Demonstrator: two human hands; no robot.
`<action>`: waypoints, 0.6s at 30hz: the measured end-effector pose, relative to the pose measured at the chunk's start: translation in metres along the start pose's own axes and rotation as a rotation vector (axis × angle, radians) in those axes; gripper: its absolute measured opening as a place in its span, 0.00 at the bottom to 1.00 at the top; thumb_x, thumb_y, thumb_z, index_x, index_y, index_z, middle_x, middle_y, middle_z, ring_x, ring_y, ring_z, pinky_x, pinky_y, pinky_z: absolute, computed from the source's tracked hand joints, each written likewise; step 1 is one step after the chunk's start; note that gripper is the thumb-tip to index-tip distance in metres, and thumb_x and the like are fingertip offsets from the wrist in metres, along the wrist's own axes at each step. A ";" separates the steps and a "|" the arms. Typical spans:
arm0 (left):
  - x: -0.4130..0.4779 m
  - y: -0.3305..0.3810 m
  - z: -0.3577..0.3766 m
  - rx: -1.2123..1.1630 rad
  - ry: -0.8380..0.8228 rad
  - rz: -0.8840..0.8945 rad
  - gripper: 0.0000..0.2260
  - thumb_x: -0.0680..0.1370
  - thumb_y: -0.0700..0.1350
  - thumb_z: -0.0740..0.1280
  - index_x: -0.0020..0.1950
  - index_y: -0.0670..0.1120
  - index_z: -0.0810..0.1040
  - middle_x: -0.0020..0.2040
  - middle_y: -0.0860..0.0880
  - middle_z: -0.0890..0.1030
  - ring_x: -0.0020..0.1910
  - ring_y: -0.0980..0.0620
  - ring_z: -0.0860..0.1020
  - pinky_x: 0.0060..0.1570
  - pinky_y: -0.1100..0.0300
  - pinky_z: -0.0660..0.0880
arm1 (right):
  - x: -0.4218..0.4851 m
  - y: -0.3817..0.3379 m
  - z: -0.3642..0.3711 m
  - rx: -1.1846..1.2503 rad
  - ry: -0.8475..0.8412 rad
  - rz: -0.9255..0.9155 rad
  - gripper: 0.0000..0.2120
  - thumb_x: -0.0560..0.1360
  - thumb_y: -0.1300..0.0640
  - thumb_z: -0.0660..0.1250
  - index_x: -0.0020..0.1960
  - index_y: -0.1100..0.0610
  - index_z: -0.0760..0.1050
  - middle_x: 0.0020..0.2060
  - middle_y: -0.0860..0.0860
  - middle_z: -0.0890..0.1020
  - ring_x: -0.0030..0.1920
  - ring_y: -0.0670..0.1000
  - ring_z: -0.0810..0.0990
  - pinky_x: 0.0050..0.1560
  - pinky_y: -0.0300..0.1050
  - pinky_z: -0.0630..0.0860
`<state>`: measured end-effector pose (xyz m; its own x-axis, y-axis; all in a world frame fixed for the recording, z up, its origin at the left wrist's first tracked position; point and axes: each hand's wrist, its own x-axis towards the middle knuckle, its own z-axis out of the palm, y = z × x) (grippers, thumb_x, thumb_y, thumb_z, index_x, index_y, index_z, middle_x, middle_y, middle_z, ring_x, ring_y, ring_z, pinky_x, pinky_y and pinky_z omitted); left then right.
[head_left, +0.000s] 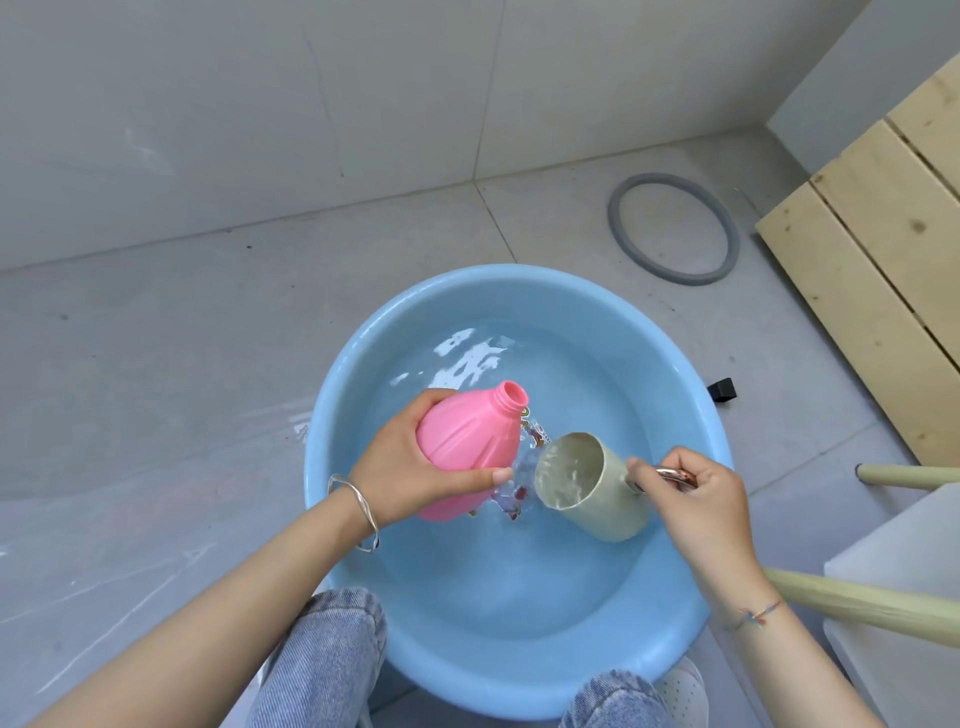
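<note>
A blue plastic basin (519, 670) with water in it stands on the floor between my knees. My left hand (410, 467) grips a pink plastic bottle (467, 441) over the basin; the bottle is tilted, its uncapped neck pointing up and away from me. My right hand (701, 499) pinches the metal handle of a pale green cup (597, 488), tipped on its side with its mouth toward the bottle and water inside. A clear wrapper with coloured print (524, 467) floats between bottle and cup.
Grey tiled floor surrounds the basin, with a white wall behind. A grey rubber ring (621, 234) lies on the floor at the back right. Wooden slats (872, 249) lean at the right. A small black block (723, 388) sits beside the basin; pale green poles (857, 603) and a white surface (904, 561) are at the lower right.
</note>
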<state>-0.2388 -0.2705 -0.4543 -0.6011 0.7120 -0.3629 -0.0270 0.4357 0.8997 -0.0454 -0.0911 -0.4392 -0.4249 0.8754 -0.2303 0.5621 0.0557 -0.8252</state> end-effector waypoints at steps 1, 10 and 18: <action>0.000 -0.001 0.000 0.004 0.001 0.003 0.36 0.49 0.66 0.77 0.56 0.60 0.73 0.50 0.60 0.80 0.45 0.64 0.79 0.43 0.71 0.75 | -0.001 -0.001 -0.002 0.052 0.011 0.016 0.22 0.70 0.60 0.73 0.29 0.63 0.61 0.29 0.55 0.67 0.33 0.49 0.64 0.31 0.41 0.58; 0.000 -0.003 0.002 0.003 -0.025 0.040 0.36 0.50 0.64 0.78 0.56 0.60 0.74 0.51 0.60 0.80 0.46 0.65 0.79 0.43 0.73 0.74 | -0.016 -0.054 -0.016 0.326 0.124 -0.053 0.20 0.74 0.67 0.68 0.30 0.58 0.60 0.15 0.41 0.63 0.19 0.38 0.67 0.26 0.29 0.60; 0.000 -0.007 0.005 0.066 -0.043 0.063 0.38 0.51 0.66 0.78 0.59 0.61 0.73 0.53 0.61 0.79 0.50 0.62 0.79 0.52 0.62 0.77 | -0.023 -0.074 -0.029 0.346 0.120 -0.198 0.22 0.72 0.63 0.70 0.24 0.52 0.65 0.19 0.40 0.62 0.24 0.42 0.58 0.27 0.33 0.56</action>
<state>-0.2346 -0.2705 -0.4617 -0.5648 0.7619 -0.3171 0.0639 0.4235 0.9037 -0.0567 -0.1016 -0.3577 -0.4040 0.9148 -0.0049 0.1970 0.0818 -0.9770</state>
